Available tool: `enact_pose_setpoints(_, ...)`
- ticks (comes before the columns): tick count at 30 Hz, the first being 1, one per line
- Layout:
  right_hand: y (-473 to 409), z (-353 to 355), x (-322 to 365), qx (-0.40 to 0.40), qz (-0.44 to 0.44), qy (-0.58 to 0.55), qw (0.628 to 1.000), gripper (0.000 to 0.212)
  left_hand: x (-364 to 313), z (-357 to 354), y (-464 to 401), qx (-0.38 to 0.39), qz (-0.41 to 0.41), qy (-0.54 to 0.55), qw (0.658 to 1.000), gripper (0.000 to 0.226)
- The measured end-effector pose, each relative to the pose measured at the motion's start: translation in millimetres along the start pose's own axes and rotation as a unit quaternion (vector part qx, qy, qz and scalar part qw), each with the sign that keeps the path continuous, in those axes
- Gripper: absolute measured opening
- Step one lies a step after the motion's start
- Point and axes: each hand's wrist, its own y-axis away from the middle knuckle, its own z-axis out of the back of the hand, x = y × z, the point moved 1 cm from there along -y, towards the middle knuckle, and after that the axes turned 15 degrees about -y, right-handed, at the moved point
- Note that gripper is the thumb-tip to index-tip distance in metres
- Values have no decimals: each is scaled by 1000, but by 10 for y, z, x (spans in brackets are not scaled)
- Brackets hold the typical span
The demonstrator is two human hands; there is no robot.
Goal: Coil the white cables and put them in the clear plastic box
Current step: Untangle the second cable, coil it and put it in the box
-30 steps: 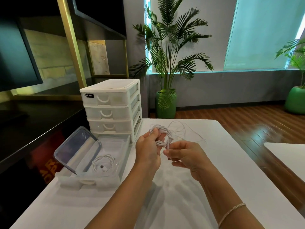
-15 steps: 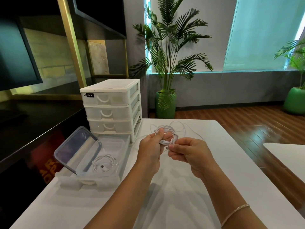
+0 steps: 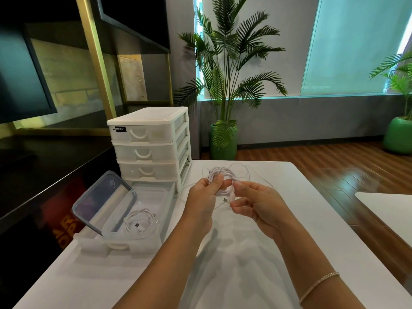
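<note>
Since a second ago the right hand point(image 3: 258, 205) has slid a bit toward the person and now has the cable's plug end between its fingertips, while the loose loops have been gathered tighter into a bundle at the left hand point(image 3: 204, 198). Nothing else has shifted.

Biggest thing first: the white table point(image 3: 289, 230) fills the lower half of the view. At its far left corner sits a white drawer unit point(image 3: 151, 143) with three shut drawers stacked up, and a fourth bottom drawer point(image 3: 120, 244) pulled all the way out toward the person. Inside that drawer is the clear plastic box point(image 3: 156, 208), with its lid point(image 3: 104, 201) propped up at a slant against the left side. One coiled white cable point(image 3: 139, 223) already lies in the box.

Both hands are held just above the table, close together. The left hand's fingers are curled around the white cable bundle point(image 3: 220, 177), thumb on top, gripping it. The right hand pinches the cable's connector end point(image 3: 229, 198) between thumb and fingertips, the other fingers loosely curled. A few thin loops trail off behind the bundle onto the table.

A thin bracelet point(image 3: 318, 284) shows on the right wrist.
</note>
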Motion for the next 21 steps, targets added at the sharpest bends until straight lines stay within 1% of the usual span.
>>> enact_pose_setpoints(3,-24,16,-9,-16,11,15,1000,15,15,-8,-1,13,-8,-10,1000,19)
enact_pose_setpoints(6,-41,32,-14,-31,27,10,999,18,8,-25,-2,21,-7,-23,999,36)
enact_pose_setpoints(8,-44,28,-24,-43,35,12,998,17,-7,-18,0,18,1,-30,999,45)
enact_pose_setpoints(10,-51,17,-36,-53,42,27,997,15,-21,4,7,15,2,-28,999,43)
enact_pose_setpoints(12,-64,-7,-51,-57,48,47,996,15,-25,40,12,0,0,-36,999,43)
enact_pose_setpoints(16,-114,-103,-76,-63,54,86,993,9,-28,181,-41,-44,5,-83,996,53)
enact_pose_setpoints(18,-171,-185,-77,-62,58,103,991,11,-48,315,-82,-72,12,-108,991,55)
enact_pose_setpoints(20,-239,-323,-84,-57,57,124,989,12,-71,513,-133,-100,-8,-141,985,53)
enact_pose_setpoints(21,-272,-402,-95,-50,56,133,988,11,-84,617,-157,-113,-17,-154,981,48)
